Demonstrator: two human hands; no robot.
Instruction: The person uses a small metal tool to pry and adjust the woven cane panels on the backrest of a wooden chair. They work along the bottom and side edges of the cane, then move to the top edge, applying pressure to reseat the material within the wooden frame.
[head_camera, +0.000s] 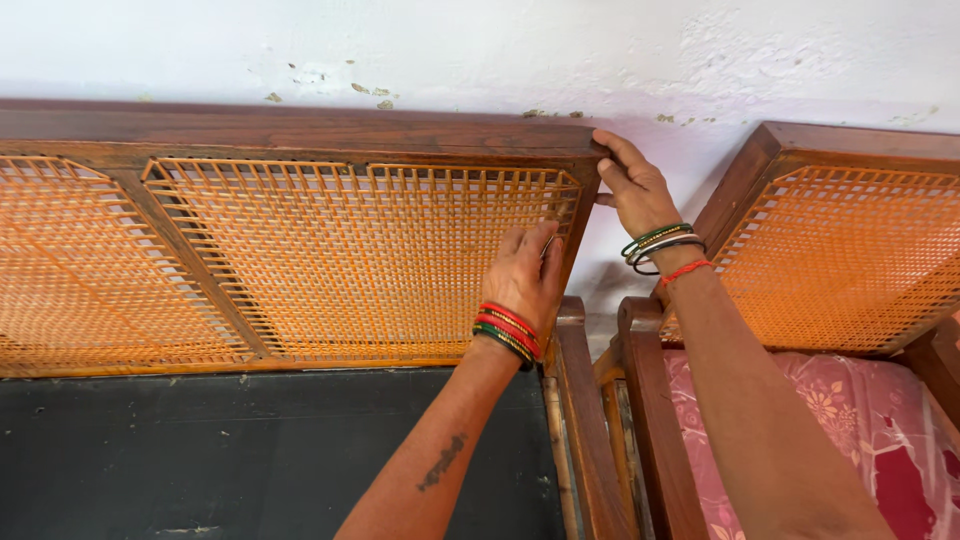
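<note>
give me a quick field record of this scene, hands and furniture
left hand: pressed on the orange cane backrest, near its right edge
right hand: gripping the top corner of the wooden frame
wrists: coloured bangles on both
seat: dark panel
neighbour: second cane chair with pink floral cushion
behind: white wall, paint chipped

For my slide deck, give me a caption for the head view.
Left hand presses the orange cane panel; right hand grips the wooden backrest frame.

A wooden sofa back (300, 130) with orange cane mesh (360, 255) stands upright, spanning nine to one o'clock against the wall.
</note>
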